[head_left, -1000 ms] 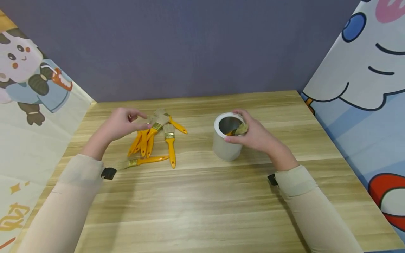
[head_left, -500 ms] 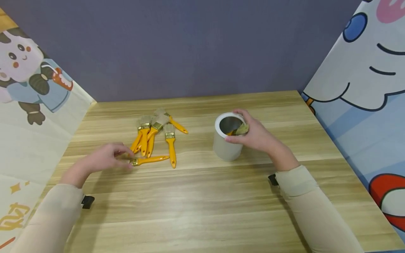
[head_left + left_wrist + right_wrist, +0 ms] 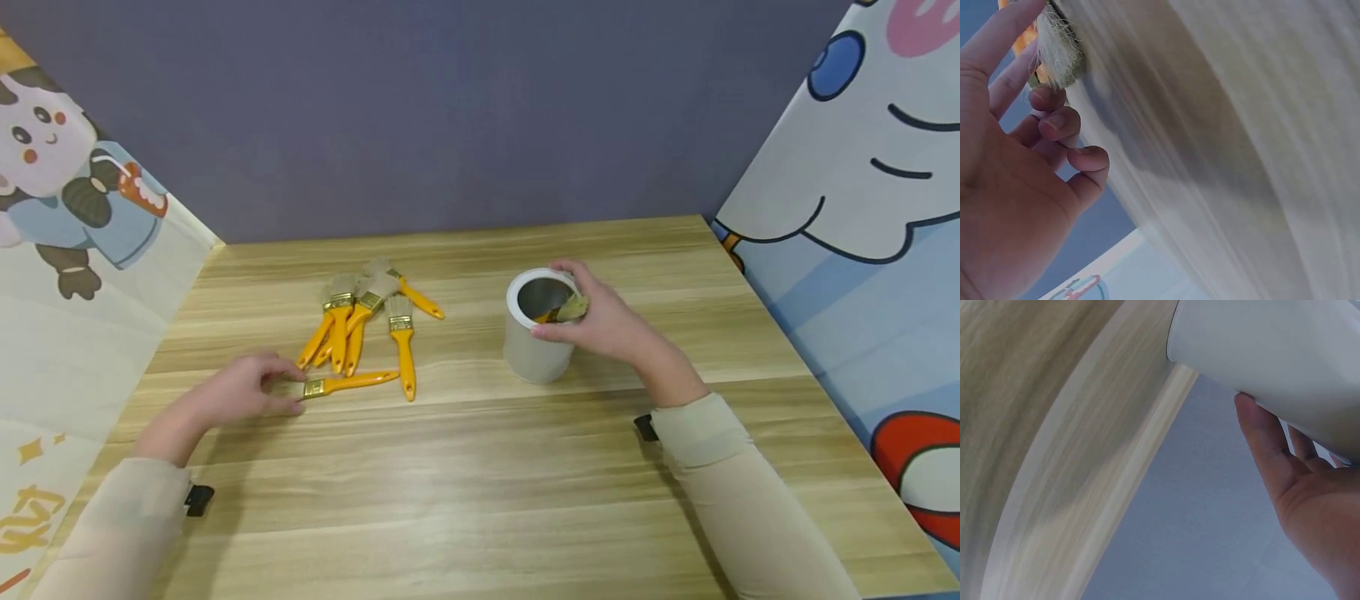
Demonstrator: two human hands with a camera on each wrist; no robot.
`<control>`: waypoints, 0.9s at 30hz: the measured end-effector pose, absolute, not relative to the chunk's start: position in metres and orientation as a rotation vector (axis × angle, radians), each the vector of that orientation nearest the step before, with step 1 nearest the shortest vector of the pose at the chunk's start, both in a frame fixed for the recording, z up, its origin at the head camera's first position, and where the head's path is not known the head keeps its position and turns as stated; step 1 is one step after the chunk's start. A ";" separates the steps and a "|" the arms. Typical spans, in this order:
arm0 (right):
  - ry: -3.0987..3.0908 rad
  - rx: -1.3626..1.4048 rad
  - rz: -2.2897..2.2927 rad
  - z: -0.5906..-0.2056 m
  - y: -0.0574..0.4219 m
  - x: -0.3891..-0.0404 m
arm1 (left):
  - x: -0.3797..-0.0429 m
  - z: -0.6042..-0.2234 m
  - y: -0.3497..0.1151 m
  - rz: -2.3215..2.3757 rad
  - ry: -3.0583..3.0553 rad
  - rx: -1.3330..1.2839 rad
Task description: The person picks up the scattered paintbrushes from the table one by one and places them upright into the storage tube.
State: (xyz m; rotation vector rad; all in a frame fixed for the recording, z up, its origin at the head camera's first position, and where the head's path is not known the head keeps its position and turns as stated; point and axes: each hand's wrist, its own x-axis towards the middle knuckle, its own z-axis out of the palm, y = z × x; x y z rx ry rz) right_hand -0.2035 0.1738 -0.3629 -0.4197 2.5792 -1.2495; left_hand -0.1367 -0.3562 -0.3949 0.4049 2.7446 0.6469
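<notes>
My left hand [image 3: 243, 390] is at the bristle end of a paintbrush [image 3: 352, 381] lying crosswise on the table, its thumb and forefinger apart on either side of the bristles. Pale bristles [image 3: 1060, 50] show by the fingers in the left wrist view. My right hand [image 3: 600, 317] grips a white can [image 3: 534, 354] from its right side, near the rim. Inside the can leans one paintbrush [image 3: 572, 308], bristles up beside the palm. In the right wrist view, fingers [image 3: 1266, 431] press along the can's wall [image 3: 1260, 350].
Several yellow-handled paintbrushes [image 3: 340, 333] lie in an overlapping pile at the back left. Another paintbrush [image 3: 405, 350] lies just right of them, handle toward me. A grey wall [image 3: 465, 117] closes off the back of the wooden table [image 3: 450, 500], with printed panels at both sides.
My left hand has come down from above the brush pile toward me and left, to the bristles of the crosswise paintbrush. The right hand and the can have stayed put.
</notes>
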 end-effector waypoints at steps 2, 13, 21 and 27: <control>2.585 -0.425 -1.259 -0.363 0.173 -0.204 | -0.136 -0.396 -0.357 0.635 2.761 0.391; 2.576 -0.417 -1.259 -0.364 0.174 -0.203 | -0.136 -0.405 -0.352 0.619 2.824 0.428; 2.581 -0.429 -1.262 -0.365 0.172 -0.203 | -0.126 -0.400 -0.355 0.772 2.862 0.451; 2.601 -0.427 -1.248 -0.364 0.172 -0.203 | -0.122 -0.390 -0.355 1.118 2.902 0.548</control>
